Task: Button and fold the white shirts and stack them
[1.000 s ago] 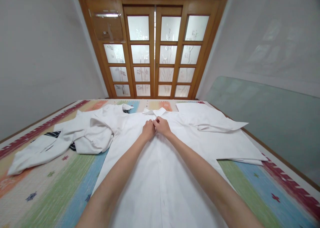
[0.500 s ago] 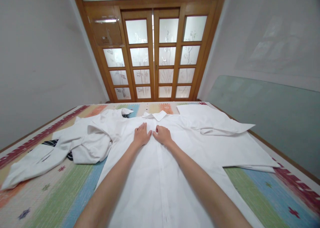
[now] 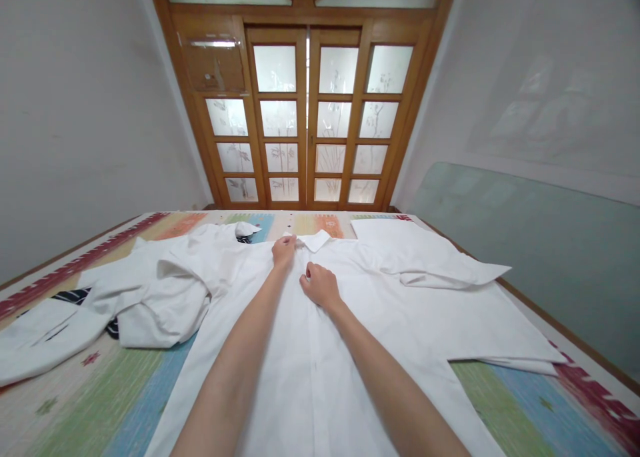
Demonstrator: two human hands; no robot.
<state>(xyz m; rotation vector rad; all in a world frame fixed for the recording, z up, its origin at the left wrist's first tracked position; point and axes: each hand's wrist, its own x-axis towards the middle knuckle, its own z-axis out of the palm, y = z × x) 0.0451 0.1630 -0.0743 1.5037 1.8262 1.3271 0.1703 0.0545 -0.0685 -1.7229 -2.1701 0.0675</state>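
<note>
A white button-front shirt (image 3: pixel 280 377) lies spread face up in front of me, its collar (image 3: pixel 316 241) at the far end and its button strip running down the middle. My left hand (image 3: pixel 284 250) is at the left side of the collar, with its fingers pinched on the cloth there. Just below the collar, my right hand (image 3: pixel 320 285) rests on the shirt front by the button strip. Its fingers are curled in, and whatever may be inside them is hidden. Both forearms stretch over the shirt.
A rumpled white garment (image 3: pixel 160 290) with black striped parts lies at the left. Folded white cloth (image 3: pixel 400 243) is at the right. A striped, patterned cover (image 3: pixel 125 383) lies beneath. A greenish panel (image 3: pixel 530 243) lines the right wall, and wooden doors (image 3: pixel 307 110) stand beyond.
My left hand has moved up to the collar and its fingers have closed there. My right hand stays curled near the button strip. The view has shifted slightly.
</note>
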